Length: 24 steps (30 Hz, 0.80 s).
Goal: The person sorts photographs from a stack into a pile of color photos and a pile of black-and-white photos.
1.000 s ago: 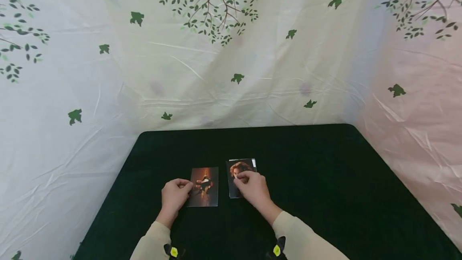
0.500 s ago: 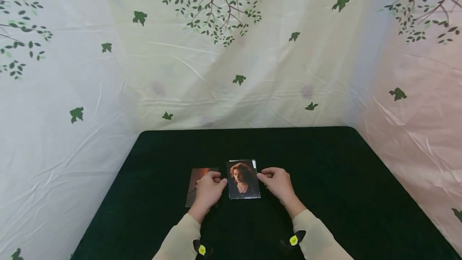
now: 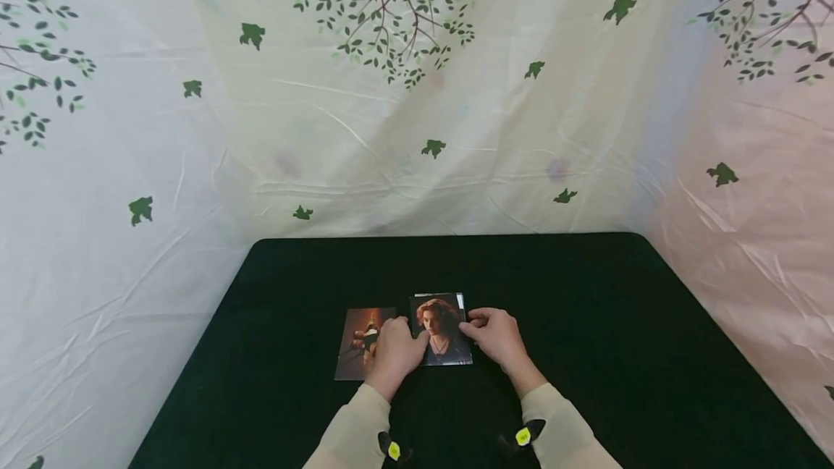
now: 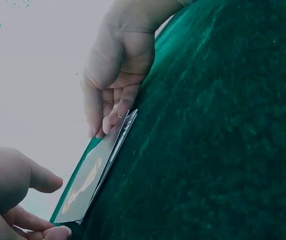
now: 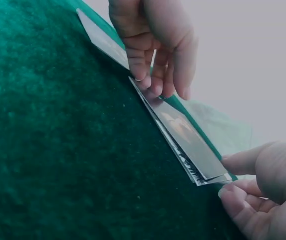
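Observation:
A small pile of glossy photo cards lies on the dark green tabletop, its top card a portrait with reddish hair. White edges of lower cards stick out at the top right, and both wrist views show the layers fanned slightly apart. My left hand is at the pile's left edge, fingertips right at the side and thumb raised off it. My right hand is at the opposite edge, its fingers low beside the corner and its thumb close above. Another photo card lies left, partly covered by my left hand.
The green cloth-covered table has rounded far corners. Pale fabric curtains printed with leaves and branches surround it at the back and sides.
My left hand has moved right, from the left card to the pile's left edge. My right hand has shifted from on top of the pile to its right edge, uncovering the portrait.

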Available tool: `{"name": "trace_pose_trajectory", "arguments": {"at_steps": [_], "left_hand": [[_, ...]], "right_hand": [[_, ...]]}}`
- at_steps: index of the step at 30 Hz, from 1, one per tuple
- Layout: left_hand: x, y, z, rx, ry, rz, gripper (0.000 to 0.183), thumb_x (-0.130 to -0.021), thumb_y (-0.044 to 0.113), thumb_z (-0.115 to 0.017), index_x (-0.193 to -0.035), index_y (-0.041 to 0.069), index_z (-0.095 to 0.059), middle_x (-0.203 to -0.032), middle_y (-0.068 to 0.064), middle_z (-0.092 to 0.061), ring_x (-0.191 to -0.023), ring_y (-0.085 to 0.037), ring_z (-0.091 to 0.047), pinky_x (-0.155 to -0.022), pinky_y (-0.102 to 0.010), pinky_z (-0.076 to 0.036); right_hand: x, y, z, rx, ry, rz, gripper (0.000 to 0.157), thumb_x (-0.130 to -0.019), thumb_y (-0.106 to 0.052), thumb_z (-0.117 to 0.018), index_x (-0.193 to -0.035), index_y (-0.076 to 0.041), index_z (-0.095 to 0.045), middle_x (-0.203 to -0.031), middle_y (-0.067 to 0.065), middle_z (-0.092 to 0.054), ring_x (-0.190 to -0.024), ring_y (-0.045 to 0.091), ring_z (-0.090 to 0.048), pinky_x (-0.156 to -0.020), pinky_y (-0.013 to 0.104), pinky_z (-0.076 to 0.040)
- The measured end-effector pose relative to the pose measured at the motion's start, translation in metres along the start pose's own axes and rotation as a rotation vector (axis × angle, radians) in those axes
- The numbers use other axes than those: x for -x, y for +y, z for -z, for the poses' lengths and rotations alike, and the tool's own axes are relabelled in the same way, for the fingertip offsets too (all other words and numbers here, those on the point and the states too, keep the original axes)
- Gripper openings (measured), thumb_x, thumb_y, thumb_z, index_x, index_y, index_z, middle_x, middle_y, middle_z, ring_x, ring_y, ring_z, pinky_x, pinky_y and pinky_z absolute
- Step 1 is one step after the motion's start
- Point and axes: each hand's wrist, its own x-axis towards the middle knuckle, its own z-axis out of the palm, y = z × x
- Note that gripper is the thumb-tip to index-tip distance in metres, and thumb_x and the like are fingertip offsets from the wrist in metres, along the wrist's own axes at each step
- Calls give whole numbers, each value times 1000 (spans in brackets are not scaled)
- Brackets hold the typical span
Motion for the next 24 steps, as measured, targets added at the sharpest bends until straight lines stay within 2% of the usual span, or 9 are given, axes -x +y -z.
{"name": "trace_pose_trajectory", "arguments": {"at_steps": [4,9,19,24], "left_hand": [[1,2,0,1,7,-24,47,-83,29,-72,-109,-9,-65,-102,-22,-63,-94,-34,-61,-83,-49,-49],[-1,2,-2,26,16,-16,47,-83,28,-73,-110,-9,-65,-104,-23,-63,-97,-34,-61,-84,-49,-49],[0,2,-2,36,-13,6,49,-76,30,-79,-108,-5,-67,-98,-17,-64,-87,-27,-58,-78,-47,-49],[1,2,-6,11,-30,13,57,-75,30,-81,-115,-5,-64,-104,-18,-62,-94,-30,-59,-83,-49,-48]], "right_hand": [[2,1,-2,-2,3,11,32,-85,-27,-73,-111,-7,-70,-94,3,-69,-74,12,-62,-63,30,-51],[2,4,-4,3,9,22,30,-86,-28,-73,-109,-9,-71,-96,2,-69,-74,11,-61,-62,30,-50],[3,4,-5,37,1,21,32,-85,-27,-74,-111,-10,-70,-87,-2,-66,-72,11,-59,-62,30,-48],[3,4,-7,40,3,26,33,-83,-24,-76,-112,-9,-69,-86,-3,-66,-71,10,-59,-62,30,-48]]}}
